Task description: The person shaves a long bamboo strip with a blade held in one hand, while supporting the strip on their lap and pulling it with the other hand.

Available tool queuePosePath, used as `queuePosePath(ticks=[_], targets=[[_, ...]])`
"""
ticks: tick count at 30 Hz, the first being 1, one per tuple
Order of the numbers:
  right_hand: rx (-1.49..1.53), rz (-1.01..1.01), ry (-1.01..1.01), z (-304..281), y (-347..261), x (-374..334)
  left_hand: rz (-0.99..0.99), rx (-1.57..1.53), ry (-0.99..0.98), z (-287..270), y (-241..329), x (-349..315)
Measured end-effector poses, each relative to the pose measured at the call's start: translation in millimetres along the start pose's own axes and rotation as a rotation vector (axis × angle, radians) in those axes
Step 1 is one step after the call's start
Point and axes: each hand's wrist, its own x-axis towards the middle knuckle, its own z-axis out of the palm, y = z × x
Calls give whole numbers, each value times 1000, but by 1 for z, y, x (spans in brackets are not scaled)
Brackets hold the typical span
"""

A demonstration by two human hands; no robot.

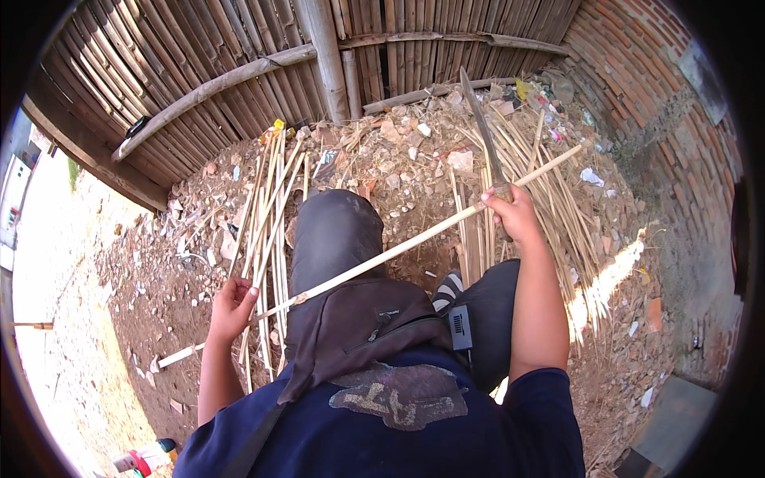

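A long pale bamboo strip [398,249] slants across my lap, from the ground at lower left up to the right. My right hand [515,213] is closed around a machete [481,119], its dark blade pointing away from me. The thumb and fingers of that hand also meet the strip where it crosses the machete. My left hand [231,310] is closed, with thumb and fingertips drawn together. The strip runs behind the heel of the left hand. What those fingers hold, if anything, cannot be made out.
Bundles of split bamboo strips lie on the left [267,223] and right [550,215]. Rubble and litter cover the dirt ground [398,171]. A bamboo wall [239,40] stands ahead, a brick wall [637,64] at right. A red and white container [145,460] sits at lower left.
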Motion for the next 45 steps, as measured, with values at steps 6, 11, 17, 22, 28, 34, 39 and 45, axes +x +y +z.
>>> queuePosePath(ticks=[6, 11, 17, 22, 28, 34, 39, 45], targets=[[23, -28, 56, 10, -14, 1, 198, 440, -196, 18, 74, -22], [-13, -67, 152, 3, -19, 4, 317, 400, -26, 44, 71, 0], [-292, -220, 163, -7, -20, 5, 402, 392, 23, 52, 91, 40], [-524, -208, 99, -12, -19, 0, 437, 418, -61, 62, 105, 69], [-701, -163, -61, -5, -42, -19, 452, 523, -129, 68, 98, 84], [-753, -143, -205, -1, -47, -25, 441, 532, -118, 85, 97, 89], [-723, -154, -310, -2, -48, -17, 452, 557, 45, 90, 96, 74], [-633, -250, -380, -2, -14, 3, 435, 615, 212, 85, 110, 48]])
